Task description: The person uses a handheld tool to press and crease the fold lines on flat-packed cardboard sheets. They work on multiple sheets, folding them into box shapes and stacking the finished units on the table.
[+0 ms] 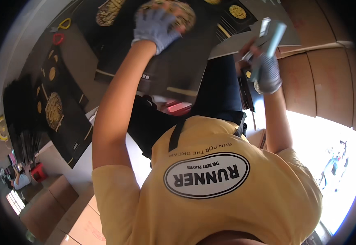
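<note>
My left hand point(155, 29), in a grey glove with bare fingertips, lies with its fingers spread on a black printed sheet point(174, 67). Beneath the fingers is a round gold pattern point(186, 15), partly covered by them. Off to the right, my right hand point(268, 73), gloved the same way, is closed around a long pale-green and silver hand tool point(277, 38) shaped like a stapler. Motion blurs the tool, so its exact kind is hard to make out. It is raised beside the table, apart from the sheet.
Scissors point(65, 23) with yellow and red handles lie at the far left. More black sheets with gold prints point(54, 110) hang over the left edge, and others point(237, 12) lie at the back right. Cardboard boxes point(296, 81) stand along the right. A red object point(179, 108) shows below the sheet.
</note>
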{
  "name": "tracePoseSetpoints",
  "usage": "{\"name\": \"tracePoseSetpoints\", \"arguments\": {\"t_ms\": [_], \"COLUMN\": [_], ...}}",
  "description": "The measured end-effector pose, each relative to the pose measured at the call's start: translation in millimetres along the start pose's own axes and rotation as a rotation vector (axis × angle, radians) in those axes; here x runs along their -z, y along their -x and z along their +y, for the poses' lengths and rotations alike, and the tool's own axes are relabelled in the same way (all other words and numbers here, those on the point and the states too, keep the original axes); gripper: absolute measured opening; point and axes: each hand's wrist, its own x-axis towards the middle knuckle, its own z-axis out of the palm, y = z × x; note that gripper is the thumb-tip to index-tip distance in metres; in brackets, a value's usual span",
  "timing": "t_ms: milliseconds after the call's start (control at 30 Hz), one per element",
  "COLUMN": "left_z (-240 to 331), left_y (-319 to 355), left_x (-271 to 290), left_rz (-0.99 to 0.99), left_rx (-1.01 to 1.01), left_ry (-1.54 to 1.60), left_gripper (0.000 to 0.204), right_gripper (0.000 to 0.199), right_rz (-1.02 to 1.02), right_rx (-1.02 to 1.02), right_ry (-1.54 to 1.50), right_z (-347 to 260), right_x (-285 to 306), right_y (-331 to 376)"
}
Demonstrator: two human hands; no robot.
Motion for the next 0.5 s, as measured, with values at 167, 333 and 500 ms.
{"name": "tracePoseSetpoints", "arguments": {"t_ms": [167,333,500], "left_z": [13,20,19], "left_y": [-36,-37,-38], "left_x": [16,17,16], "left_rz": [-0.147,-0.171,-0.165], "left_rx": [0.614,0.698,0.724], "left_ry": [0.042,0.004,0.019], "left_gripper": [0.061,0.063,0.062], "right_gripper": [0.034,0.033,0.032], "right_rz": [-0.078,-0.060,-0.046], "right_rx": [-0.322,-0.465,-0.426], "right_ry": [-0.005,-0.037,-0.012], "right_z": [57,68,66], "right_x": [7,-26,-35], "right_y": [49,62,56]}}
